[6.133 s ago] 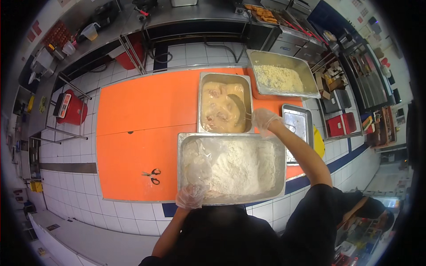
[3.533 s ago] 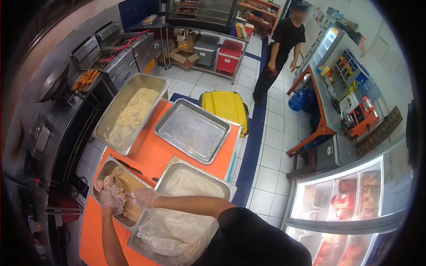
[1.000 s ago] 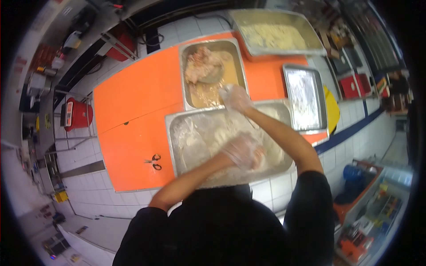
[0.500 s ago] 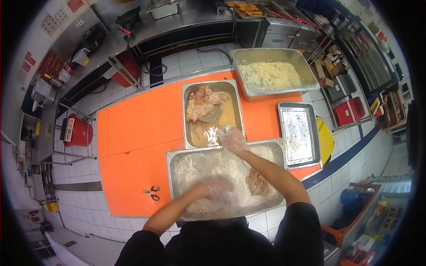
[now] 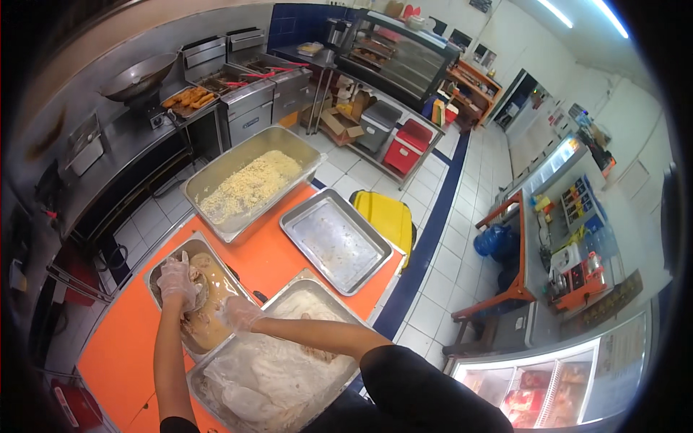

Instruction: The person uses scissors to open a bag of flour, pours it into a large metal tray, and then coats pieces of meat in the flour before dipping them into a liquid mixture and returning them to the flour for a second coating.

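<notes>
My left hand (image 5: 177,283), in a clear plastic glove, is down in a metal tray of tan liquid batter (image 5: 211,270). Its fingers are closed around raw chicken (image 5: 195,287) at the tray's far left side. My right hand (image 5: 242,315), also gloved, is over the rim between that tray and a wider metal pan (image 5: 196,381); its fingertips are hidden, so I cannot tell if they hold anything. White flour (image 5: 271,364) covers much of the pan, with a floury piece of meat (image 5: 317,352) partly behind my right forearm.
A deep metal pan (image 5: 307,167) of pale yellow crumbs stands beyond the batter tray. A flat metal tray (image 5: 336,238) lies on the orange table (image 5: 130,339). A yellow-lidded bin (image 5: 386,220) is beside the table, and fryers (image 5: 249,101) stand at the back.
The view has swung right. My left hand has left the flour pan and reached into the batter tray onto the chicken. My right hand stays near the rim between the two.
</notes>
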`<state>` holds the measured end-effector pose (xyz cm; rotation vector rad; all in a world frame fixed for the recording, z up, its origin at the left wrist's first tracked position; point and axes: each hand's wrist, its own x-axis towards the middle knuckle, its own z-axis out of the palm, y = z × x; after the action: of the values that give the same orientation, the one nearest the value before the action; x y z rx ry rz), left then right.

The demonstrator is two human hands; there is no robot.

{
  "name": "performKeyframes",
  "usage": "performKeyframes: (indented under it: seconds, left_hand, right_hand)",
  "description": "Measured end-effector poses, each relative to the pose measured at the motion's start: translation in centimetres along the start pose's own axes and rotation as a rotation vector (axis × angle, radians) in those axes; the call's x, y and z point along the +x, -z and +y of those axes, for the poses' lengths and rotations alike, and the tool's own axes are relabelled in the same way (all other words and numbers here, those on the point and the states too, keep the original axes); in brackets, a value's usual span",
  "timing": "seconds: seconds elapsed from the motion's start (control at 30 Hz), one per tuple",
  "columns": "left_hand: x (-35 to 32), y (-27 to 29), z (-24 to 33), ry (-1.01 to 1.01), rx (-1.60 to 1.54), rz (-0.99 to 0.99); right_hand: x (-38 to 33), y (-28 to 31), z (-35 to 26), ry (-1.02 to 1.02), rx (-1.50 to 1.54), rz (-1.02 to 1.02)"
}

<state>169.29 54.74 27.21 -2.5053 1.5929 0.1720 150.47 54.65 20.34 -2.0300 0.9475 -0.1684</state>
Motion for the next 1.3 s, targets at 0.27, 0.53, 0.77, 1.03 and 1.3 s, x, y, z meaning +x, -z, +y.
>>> performKeyframes:
  seconds: [0.27,0.53,0.77,1.03,1.3]
  left_hand:
    - [7.7,-7.6,-0.5,-0.018,0.114,0.056]
    - [9.0,-8.0,-1.6,0.009,-0.1,0.149]
    - [6.9,-4.0,-6.6,0.108,-1.032,0.128]
    - [-8.2,3.9,-1.5,0.089,-1.205,-0.198]
    - [-20.4,-4.1,10.7,-0.635,-0.83,-0.049]
  right_hand:
    - [1.4,-0.5,1.2,0.11,-0.179,-0.058]
    - [-0.6,0.2,1.3,0.044,-0.164,-0.002]
    - [-1.0,0.2,3.0,0.015,-0.228,0.019]
    - [1.5,0.9,5.9,0.006,-0.232,-0.126]
    - [0.5,3.4,6.5,0.078,0.0,0.002]
